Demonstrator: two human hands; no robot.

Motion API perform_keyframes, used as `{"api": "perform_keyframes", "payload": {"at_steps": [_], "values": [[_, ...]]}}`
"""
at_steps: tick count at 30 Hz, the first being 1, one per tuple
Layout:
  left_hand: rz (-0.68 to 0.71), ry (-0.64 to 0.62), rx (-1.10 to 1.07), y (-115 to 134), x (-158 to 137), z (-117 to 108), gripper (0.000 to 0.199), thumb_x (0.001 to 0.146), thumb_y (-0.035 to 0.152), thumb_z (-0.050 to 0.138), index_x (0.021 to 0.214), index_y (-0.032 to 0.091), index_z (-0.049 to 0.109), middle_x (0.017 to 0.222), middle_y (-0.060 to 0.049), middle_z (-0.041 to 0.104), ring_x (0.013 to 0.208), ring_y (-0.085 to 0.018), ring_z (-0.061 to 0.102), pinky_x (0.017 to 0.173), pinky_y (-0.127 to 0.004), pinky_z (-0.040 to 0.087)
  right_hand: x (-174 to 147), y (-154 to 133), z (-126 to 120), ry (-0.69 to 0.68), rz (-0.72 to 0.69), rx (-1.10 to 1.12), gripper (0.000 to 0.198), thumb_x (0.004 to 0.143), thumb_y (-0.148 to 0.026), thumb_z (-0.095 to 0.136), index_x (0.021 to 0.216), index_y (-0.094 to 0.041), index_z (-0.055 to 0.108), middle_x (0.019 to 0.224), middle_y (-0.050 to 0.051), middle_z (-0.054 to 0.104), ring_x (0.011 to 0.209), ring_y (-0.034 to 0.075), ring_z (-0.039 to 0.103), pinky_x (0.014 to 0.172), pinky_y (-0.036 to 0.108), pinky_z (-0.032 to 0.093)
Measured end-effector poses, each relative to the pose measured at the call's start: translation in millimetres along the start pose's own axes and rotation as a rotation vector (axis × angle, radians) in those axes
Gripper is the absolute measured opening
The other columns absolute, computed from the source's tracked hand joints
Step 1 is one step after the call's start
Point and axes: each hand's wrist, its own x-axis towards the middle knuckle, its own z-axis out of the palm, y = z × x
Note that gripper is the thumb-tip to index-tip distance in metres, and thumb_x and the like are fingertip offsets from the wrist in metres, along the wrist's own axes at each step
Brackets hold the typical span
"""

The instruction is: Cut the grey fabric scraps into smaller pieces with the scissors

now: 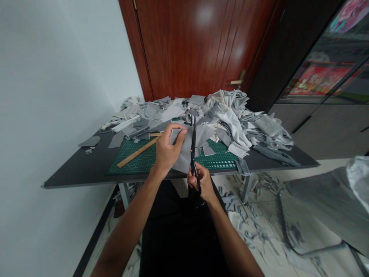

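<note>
My left hand (169, 148) pinches a grey piece of fabric (183, 156) by its upper left part, thumb on top, above the front of the table. My right hand (202, 181) grips black-handled scissors (193, 144), fingers around the handles. The blades point away from me and lie at the fabric, with part of the cloth showing on both sides of them. Whether the blades are parted is hard to make out. Below lies a green cutting mat (138, 161) with a wooden ruler (138, 152) slanting across its left side.
A large heap of grey and whitish fabric scraps (178, 109) covers the table's back. Loose grey pieces (89, 141) lie on the dark table (77, 169) at left. Scraps (253, 223) litter the floor. A metal-framed chair (311, 252) with draped cloth stands at right.
</note>
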Motion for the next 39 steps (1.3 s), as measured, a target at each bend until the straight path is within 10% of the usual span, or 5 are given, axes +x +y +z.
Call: {"api": "perform_keyframes", "payload": {"at_steps": [21,39], "values": [[0.193,-0.146,-0.093,53,31,26,0.025,0.106,0.046,0.056,0.108,0.023,0.066,0.096,-0.001,0.075,0.091,-0.014,0.073,0.084,-0.027,0.060,-9,-8,-7,0.379,-0.271,-0.053,0.052,0.080,-0.063,0.083,0.072,-0.023,0.050,0.049,-0.009,0.047,0.035,0.008,0.043,0.036,0.020,0.031],[0.073,-0.141,-0.066,37,17,21,0.027,0.106,0.048,0.056,0.105,0.024,0.067,0.096,-0.002,0.075,0.090,-0.015,0.073,0.083,-0.027,0.058,-6,-16,-23,0.439,-0.199,-0.082,0.047,0.082,-0.064,0.077,0.080,-0.024,0.052,0.050,-0.010,0.040,0.037,0.007,0.038,0.035,0.020,0.034]]}}
